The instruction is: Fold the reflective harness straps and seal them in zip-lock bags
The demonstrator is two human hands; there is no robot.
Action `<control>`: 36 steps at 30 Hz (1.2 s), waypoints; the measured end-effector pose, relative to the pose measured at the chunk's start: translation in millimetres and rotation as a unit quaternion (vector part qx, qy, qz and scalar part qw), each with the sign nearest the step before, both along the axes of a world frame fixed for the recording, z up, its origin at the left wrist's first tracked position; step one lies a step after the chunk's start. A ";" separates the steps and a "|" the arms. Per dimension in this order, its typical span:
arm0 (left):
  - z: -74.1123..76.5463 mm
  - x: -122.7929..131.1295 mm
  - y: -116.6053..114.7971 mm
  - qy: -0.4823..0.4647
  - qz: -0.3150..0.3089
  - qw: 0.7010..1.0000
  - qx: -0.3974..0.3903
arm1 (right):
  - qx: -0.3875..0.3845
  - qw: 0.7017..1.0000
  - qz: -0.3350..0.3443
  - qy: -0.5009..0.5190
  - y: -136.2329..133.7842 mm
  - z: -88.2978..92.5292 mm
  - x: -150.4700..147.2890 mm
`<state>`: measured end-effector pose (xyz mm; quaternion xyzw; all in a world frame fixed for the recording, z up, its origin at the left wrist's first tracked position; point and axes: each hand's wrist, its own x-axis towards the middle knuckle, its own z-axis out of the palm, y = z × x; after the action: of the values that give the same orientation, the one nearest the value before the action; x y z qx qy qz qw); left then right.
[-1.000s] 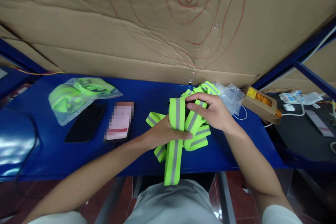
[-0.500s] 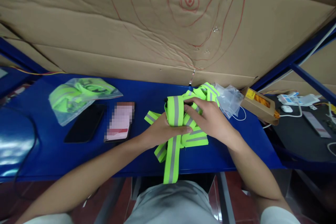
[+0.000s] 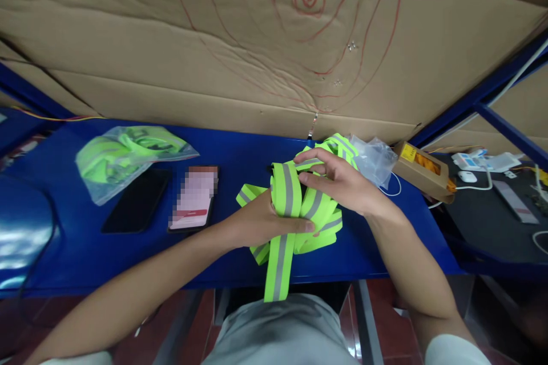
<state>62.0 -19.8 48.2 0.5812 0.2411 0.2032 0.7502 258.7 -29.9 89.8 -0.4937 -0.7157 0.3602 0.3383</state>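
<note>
Left hand (image 3: 261, 222), right hand (image 3: 342, 185), one harness (image 3: 285, 194)

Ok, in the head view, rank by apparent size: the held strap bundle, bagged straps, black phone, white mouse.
1-2. The held strap bundle and the bagged straps look about alike; the bundle is nearer, so unranked.
3. The black phone.
4. The white mouse, smallest, though farthest away.

On the worktop (image 3: 240, 154): bagged straps (image 3: 124, 154) at frame left, phone (image 3: 137, 199) just below, strap bundle (image 3: 299, 205) at centre, loose bag (image 3: 374, 159) and box (image 3: 423, 171) to its right; cardboard (image 3: 214, 40) behind.
</note>
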 end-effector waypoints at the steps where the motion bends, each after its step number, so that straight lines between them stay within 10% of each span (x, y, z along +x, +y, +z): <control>1: -2.8 0.4 1.6 0.008 0.009 1.000 0.006 | 0.022 0.999 0.003 -0.033 0.0 -0.5 -0.8; 10: -4.3 -1.6 8.2 0.019 -0.007 0.995 0.094 | 0.068 0.968 0.066 -0.230 -30.0 6.7 -16.7; 17: 8.8 7.0 -0.4 -0.052 -0.102 0.989 -0.089 | 0.095 0.971 0.060 -0.213 -29.6 16.9 -5.7; 21: 6.8 6.2 -5.4 -0.069 -0.145 0.976 -0.149 | 0.075 0.986 0.011 -0.151 -27.6 22.8 0.5; 27: 30.5 3.0 -12.5 -0.055 -0.286 0.952 -0.089 | -0.263 0.953 0.074 0.131 -19.8 19.3 18.7; 36: 12.0 3.3 -4.9 -0.011 -0.256 0.966 -0.041 | -0.172 0.978 0.029 0.115 -8.2 -14.9 11.5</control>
<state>65.3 -24.8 60.2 0.5900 0.0846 0.0006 0.8030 270.2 -38.1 74.8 -0.4790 -0.6133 0.5415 0.3181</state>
